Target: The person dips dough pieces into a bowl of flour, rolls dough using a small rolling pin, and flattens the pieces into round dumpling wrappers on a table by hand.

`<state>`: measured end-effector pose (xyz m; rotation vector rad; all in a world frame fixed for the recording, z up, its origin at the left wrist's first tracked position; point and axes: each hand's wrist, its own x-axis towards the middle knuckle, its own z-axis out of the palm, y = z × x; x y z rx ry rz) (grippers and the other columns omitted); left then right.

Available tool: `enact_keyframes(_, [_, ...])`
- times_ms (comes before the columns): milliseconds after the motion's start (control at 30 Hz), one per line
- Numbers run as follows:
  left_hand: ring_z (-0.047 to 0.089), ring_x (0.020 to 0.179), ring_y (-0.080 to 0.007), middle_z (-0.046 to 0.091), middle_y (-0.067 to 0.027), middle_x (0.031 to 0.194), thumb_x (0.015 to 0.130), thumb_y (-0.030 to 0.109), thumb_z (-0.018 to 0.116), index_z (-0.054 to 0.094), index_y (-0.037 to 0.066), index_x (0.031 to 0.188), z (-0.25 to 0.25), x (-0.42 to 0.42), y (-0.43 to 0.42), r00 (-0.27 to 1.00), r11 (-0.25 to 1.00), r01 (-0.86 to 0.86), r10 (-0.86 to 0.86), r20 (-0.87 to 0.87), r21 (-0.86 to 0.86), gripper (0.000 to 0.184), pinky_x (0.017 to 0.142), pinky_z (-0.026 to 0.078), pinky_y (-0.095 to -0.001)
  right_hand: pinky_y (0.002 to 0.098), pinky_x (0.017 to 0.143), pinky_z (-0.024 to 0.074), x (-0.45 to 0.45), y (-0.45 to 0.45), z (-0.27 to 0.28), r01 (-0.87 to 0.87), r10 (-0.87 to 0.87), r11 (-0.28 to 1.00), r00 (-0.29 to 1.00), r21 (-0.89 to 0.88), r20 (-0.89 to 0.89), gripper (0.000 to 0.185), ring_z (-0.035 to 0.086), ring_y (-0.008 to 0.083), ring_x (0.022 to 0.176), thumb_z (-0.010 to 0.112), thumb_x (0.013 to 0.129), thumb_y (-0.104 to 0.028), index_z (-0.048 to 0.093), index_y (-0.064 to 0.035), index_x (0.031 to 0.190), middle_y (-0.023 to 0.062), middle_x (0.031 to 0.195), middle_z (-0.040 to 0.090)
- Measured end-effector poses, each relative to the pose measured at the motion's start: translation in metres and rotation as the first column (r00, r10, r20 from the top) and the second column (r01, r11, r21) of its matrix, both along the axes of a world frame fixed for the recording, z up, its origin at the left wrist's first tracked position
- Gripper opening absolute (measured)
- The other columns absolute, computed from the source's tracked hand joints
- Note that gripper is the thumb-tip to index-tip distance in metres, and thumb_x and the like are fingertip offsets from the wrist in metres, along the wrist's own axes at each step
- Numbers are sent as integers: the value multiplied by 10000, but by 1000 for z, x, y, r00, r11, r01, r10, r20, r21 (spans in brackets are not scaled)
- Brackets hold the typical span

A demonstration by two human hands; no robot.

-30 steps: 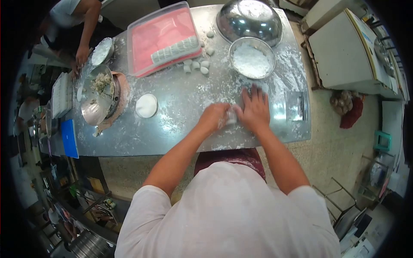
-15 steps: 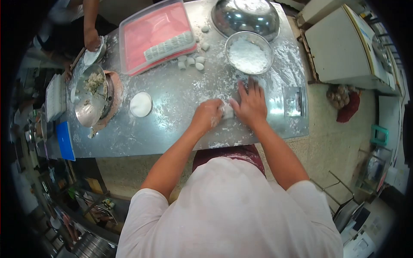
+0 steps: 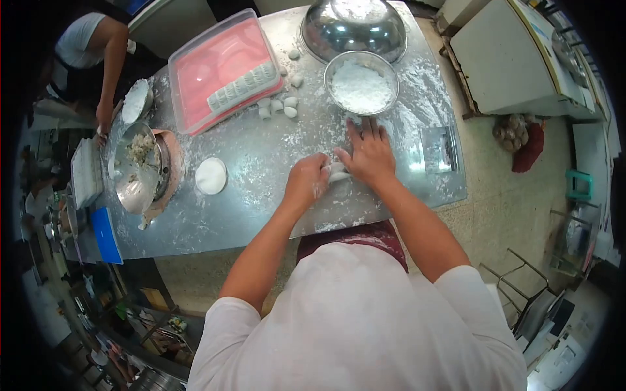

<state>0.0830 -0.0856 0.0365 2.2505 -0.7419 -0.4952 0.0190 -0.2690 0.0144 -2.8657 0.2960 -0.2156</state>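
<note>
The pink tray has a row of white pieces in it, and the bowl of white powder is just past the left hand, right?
Not quite: the bowl of white powder is just past the right hand, not the left hand, as the head view shows. The pink tray does have that row of white pieces.

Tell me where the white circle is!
In the head view, the white circle lies on the table, between the left hand and, further left, the bowl of lumpy food.
</note>
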Motion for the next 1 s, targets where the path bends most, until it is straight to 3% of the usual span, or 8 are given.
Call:
enact_keyframes(167, [679, 919, -429, 691, -250, 982, 855, 85, 684, 657, -4, 1054, -9, 5, 1, 986, 991, 129, -130, 106, 19, 219, 817, 532, -466, 565, 1173, 301, -62, 8, -5, -56, 55, 997, 998, 45, 14, 734, 426, 430, 1408, 648, 900, -488, 506, -67, 1484, 237, 1541, 450])
enact_keyframes(367, [664, 941, -404, 685, -233, 990, 850, 97, 687, 682, 21, 1069, 2, -10, 10, 960, 990, 89, -56, -274, 108, 232, 849, 519, -475, 560, 1192, 277, -48, 7, 1, -68, 69, 998, 995, 19, -73, 782, 393, 422, 1442, 637, 903, -505, 477, -19, 1495, 265, 1535, 443])
enact_keyframes(433, [638, 968, -441, 676, -238, 1002, 827, 66, 640, 681, 26, 1018, 1, -3, 5, 999, 999, 34, -34, -9, 24, 200, 866, 516, -502, 560, 1195, 273, -7, 6, 3, -9, 11, 1000, 996, 24, -87, 784, 391, 421, 1445, 637, 902, -502, 476, -12, 1493, 263, 1537, 443])
enact_keyframes(667, [680, 889, -389, 693, -238, 967, 868, 103, 661, 677, 12, 1085, -9, -3, 10, 989, 995, 80, -88, 121, 68, 236, 820, 528, -468, 558, 1192, 273, -98, 14, -7, -89, 89, 995, 996, 53, 3, 767, 399, 435, 1435, 664, 888, -470, 492, -8, 1477, 263, 1538, 442])
enact_keyframes(733, [651, 931, -440, 681, -244, 989, 853, 100, 670, 676, 25, 1046, 3, -12, 16, 958, 994, -42, 67, -279, 96, 207, 838, 524, -493, 555, 1191, 275, -101, 17, -2, -118, 121, 989, 992, 84, -30, 765, 399, 437, 1435, 668, 887, -467, 495, -10, 1475, 265, 1538, 442])
enact_keyframes(867, [656, 920, -442, 685, -246, 980, 855, 106, 679, 678, 16, 1052, 9, -12, 20, 957, 993, 35, -2, -290, 111, 216, 839, 524, -490, 546, 1187, 284, -21, 12, 6, -32, 34, 999, 999, 40, -33, 741, 406, 431, 1431, 668, 891, -466, 516, -11, 1456, 266, 1547, 434])
enact_keyframes(933, [655, 934, -443, 687, -251, 980, 855, 98, 673, 680, 12, 1055, -5, 1, 13, 1000, 998, -10, 10, 1, -54, 218, 844, 524, -488, 545, 1188, 283, 7, 10, 2, 4, -4, 1000, 1000, 31, 7, 738, 408, 427, 1431, 667, 894, -464, 516, -10, 1455, 268, 1544, 437])
enact_keyframes(1000, [655, 939, -442, 689, -249, 979, 859, 101, 676, 683, 5, 1055, -13, 5, 10, 999, 996, -6, 10, 48, -88, 218, 850, 522, -490, 545, 1189, 282, 5, 10, 0, 21, -21, 1000, 999, 10, 49, 734, 411, 423, 1430, 666, 896, -462, 517, -9, 1454, 270, 1540, 441])
